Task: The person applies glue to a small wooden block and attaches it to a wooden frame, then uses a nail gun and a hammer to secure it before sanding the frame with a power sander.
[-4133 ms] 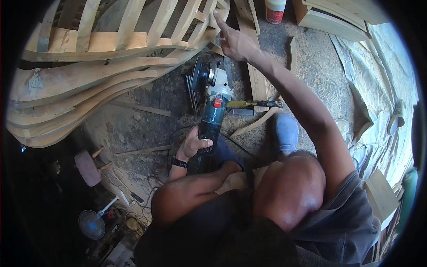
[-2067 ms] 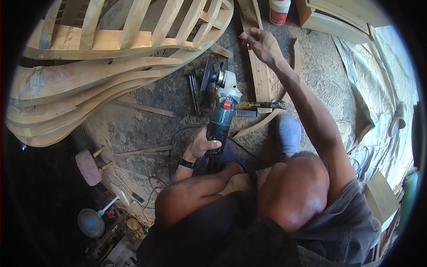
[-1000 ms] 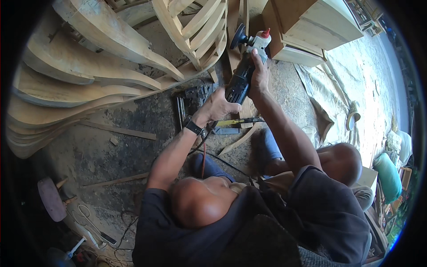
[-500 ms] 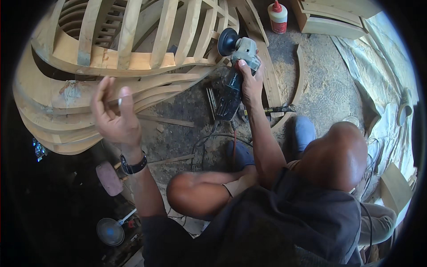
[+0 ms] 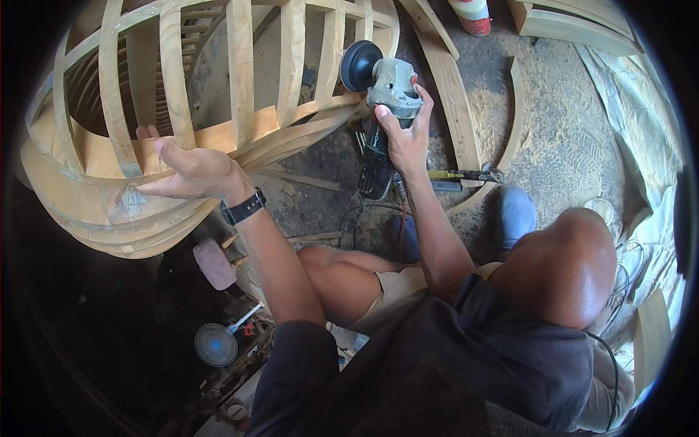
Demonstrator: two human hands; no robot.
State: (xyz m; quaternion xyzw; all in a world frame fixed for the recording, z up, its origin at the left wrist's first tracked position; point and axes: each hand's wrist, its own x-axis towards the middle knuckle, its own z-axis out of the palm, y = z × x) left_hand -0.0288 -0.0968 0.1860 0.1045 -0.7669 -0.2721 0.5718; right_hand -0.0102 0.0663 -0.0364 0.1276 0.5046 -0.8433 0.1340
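Sawdust-strewn concrete floor [image 5: 553, 146] fills this workshop, with loose curved wooden strips [image 5: 459, 116] lying to the right. At far left stands a curved slatted wooden frame [image 5: 240, 73]. Resting on its rim is the left hand [image 5: 191, 169], its fingers spread flat. Wrapped tight around an angle grinder [image 5: 378, 109], the right hand [image 5: 404, 138] keeps the grinder's long axis near-to-far, with its disc just right of the frame's slats.

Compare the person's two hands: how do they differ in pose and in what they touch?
The left hand lies open and flat, fingers stretched, on the curved wooden frame; the right hand is closed in a grip around the angle grinder. The left hand rests on the frame's rim, while the right hand holds the grinder up beside the frame's edge. The left wrist wears a dark watch; the right wrist is bare. Both hands are bare, without gloves.
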